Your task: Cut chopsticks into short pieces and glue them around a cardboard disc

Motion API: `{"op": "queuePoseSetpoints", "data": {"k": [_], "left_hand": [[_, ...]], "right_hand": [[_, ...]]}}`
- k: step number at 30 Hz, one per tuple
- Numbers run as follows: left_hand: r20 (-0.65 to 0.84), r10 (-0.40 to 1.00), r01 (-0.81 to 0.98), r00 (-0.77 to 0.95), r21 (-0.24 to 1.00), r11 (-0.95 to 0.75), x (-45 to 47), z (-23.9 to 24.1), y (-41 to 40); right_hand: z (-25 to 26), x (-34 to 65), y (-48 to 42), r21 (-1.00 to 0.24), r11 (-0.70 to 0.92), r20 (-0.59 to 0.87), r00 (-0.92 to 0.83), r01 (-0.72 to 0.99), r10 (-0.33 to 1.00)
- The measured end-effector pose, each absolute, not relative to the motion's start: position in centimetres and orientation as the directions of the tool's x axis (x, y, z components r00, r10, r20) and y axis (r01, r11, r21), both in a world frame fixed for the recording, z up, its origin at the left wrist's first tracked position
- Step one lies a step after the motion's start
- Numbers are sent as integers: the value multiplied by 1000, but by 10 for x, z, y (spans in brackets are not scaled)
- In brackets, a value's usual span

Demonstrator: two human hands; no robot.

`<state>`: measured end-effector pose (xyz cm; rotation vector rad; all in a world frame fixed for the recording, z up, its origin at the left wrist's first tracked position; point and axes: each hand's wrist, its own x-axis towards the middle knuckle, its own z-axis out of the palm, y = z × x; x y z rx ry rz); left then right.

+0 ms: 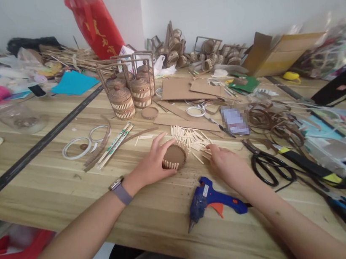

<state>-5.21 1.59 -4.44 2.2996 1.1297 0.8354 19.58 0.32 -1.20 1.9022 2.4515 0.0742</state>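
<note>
My left hand [153,161] rests on a round brown cardboard disc [174,156] with short wooden sticks glued upright along its edge, fingers curled round it. My right hand [226,162] lies just right of the disc, fingertips pinched at the pile of short wooden sticks [191,139]; whether a stick is between them I cannot make out. A blue hot glue gun [210,199] with an orange trigger lies on the wooden table [55,179] in front of both hands. A watch with a grey strap is on my left wrist.
Black scissors [269,167] lie to the right. Finished stick baskets [130,93] stand behind, with tape rolls [76,147], cardboard sheets [180,89], chopstick packets [115,142], a red bag [97,22] and a cardboard box [278,54]. Cables and coloured paper crowd the right edge.
</note>
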Motion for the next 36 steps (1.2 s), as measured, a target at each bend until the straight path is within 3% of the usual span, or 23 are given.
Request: {"op": "queuePoseSetpoints", "data": {"k": [2,6,8,10,14,36], "left_hand": [[318,818,558,480,609,-564,-52,-44,16],[314,816,561,485,604,-566,-52,-44,16],[316,813,552,489,610,-569,-52,-44,17],[323,811,539,488,619,-571,-51,-45,18],[339,808,518,483,633,-575,-51,-47,21],[363,793,528,490,600,-601,-50,-47,21]], "right_hand": [[-7,199,3,-42,258,43,-257,965,966],[13,197,-1,-424,375,143,-348,824,927],[23,187,-5,-598,370,99,-392,711,915],[29,175,-6,-680,338,32,-434,651,900],[25,155,-3,-666,347,-31,-490,660,871],[11,143,2,-469,443,7,-499,764,867]]}}
